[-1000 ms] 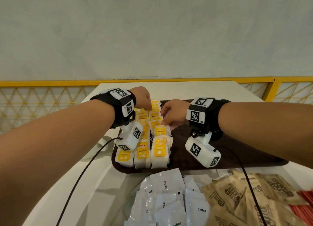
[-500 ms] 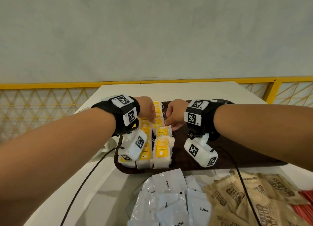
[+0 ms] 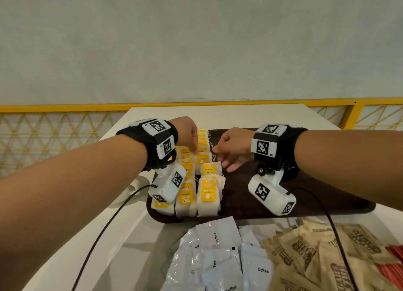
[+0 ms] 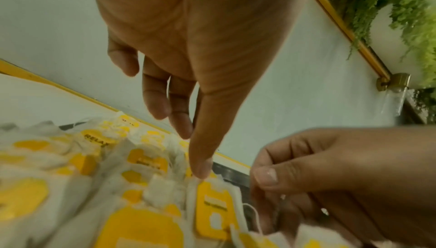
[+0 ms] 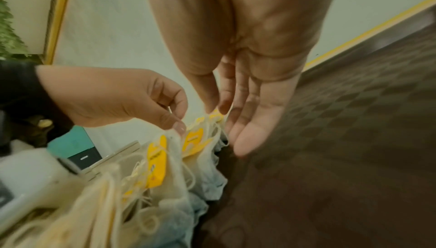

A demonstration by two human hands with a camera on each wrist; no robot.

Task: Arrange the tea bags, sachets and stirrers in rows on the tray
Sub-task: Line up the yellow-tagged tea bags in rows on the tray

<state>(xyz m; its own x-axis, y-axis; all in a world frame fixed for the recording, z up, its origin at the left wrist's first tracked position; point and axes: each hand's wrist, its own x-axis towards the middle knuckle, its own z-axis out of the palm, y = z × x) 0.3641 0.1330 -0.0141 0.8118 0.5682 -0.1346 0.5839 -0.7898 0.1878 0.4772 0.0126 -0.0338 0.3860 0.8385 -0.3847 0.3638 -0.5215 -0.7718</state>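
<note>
Head view is showing 3 rows of tea bags (image 3: 206, 195) lying on the tray's (image 3: 316, 201) left side. Both hands are staying relaxed: left hand's (image 3: 187, 132) thumb is touching one, right hand (image 3: 234, 145) is hovering beside. Light, limp and tearable, they are probably best pinched by the yellow tags.

Tea bags (image 3: 206, 193), white with yellow tags, lie in three rows along the left end of the dark brown tray (image 3: 250, 203). White coffee sachets (image 3: 218, 258) and brown sachets (image 3: 316, 253) lie heaped off-tray; red stirrers (image 3: 392, 269) beside them.
</note>
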